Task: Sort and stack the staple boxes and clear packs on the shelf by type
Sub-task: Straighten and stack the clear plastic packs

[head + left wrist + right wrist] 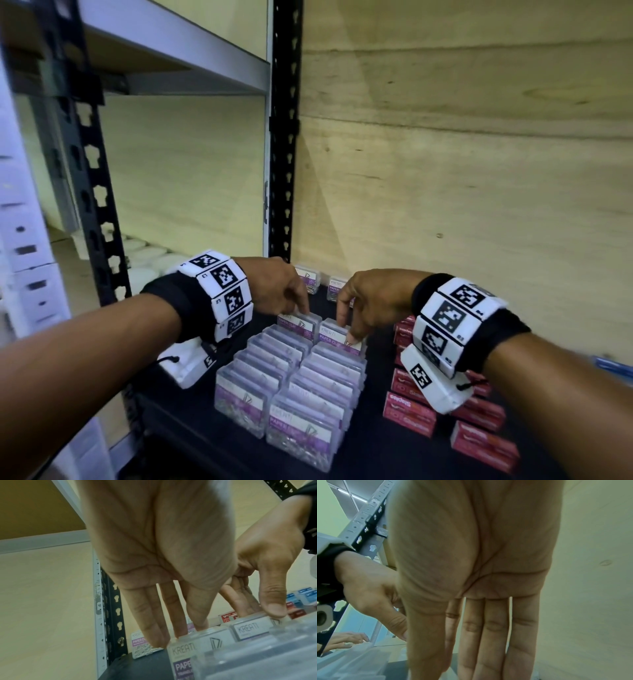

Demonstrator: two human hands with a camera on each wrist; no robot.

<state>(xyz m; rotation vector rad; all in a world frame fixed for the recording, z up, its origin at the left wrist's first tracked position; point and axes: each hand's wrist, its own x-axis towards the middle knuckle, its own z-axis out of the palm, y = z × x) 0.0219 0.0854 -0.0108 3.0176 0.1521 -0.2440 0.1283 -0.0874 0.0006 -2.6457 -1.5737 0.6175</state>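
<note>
Standing on the dark shelf (370,448): two rows of clear packs (291,377), upright, packed front to back, labels facing the person. Left hand (277,287) over the far end of the left row, straight fingers (155,635) touching the top edge of the rearmost left pack (298,323), thumb just behind it. Right hand (368,301) over the far end of the right row, fingers extended, thumb on the top of the rearmost right pack (337,334). Neither hand closes round anything. Two loose packs (322,284) stand beyond the hands, near the back wall. Red boxes (445,414) lie right of the rows, under the right wrist.
</note>
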